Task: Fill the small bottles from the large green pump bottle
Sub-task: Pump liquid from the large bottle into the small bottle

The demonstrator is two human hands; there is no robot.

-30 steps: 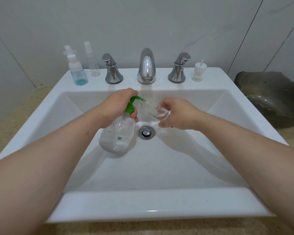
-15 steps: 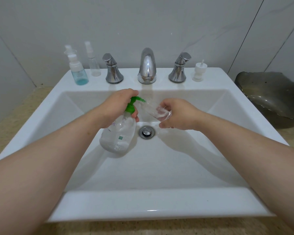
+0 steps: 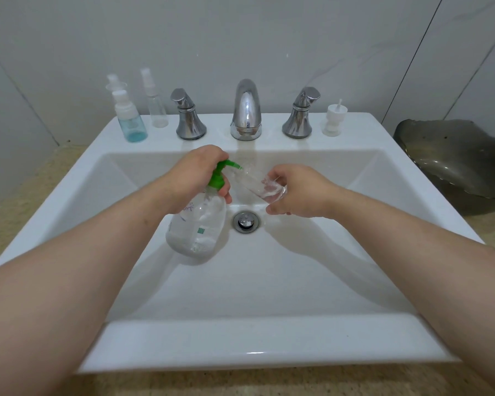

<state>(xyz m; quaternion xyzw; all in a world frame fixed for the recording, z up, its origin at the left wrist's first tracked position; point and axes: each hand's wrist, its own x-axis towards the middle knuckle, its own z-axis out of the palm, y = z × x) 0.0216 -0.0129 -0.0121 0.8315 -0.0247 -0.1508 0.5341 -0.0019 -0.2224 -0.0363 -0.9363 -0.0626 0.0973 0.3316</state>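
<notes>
White ceramic basin: rectangular sink (image 3: pixel 269 350) set in a speckled beige worktop (image 3: pixel 9 207); round chrome drain (image 3: pixel 245 222) at the bottom of the bowl.
Pump bottle: large clear plastic bottle with a green pump head (image 3: pixel 197 224), held above the bowl just left of the drain, tilted so the green spout points right; clear liquid and foam sit in the lower part.
Left hand: left hand (image 3: pixel 196 175) wraps the neck and pump head, its grip closed on the pump bottle, palm over the top of the pump.
Small bottle: small clear open bottle (image 3: pixel 257 184), held tilted, mouth up-left and right at the tip of the green spout; a little clear liquid lies in its lower end.
Right hand: right hand (image 3: pixel 297 192) has its grip closed around the base end of the small bottle, fingers curled under it.
Back ledge, left: blue-tinted spray bottle with white top (image 3: pixel 130 121), a second white sprayer top partly hidden behind it, and a slim clear spray bottle (image 3: pixel 156 107), all upright beside the left chrome tap handle (image 3: pixel 189 117).
Back ledge, centre: chrome spout (image 3: pixel 246 112).
Back ledge, right: right chrome tap handle (image 3: pixel 300 115), then a small white sprayer cap with dip tube (image 3: pixel 335 118) standing alone.
Far right: dark crumpled sheet (image 3: pixel 455 158) on the worktop.
</notes>
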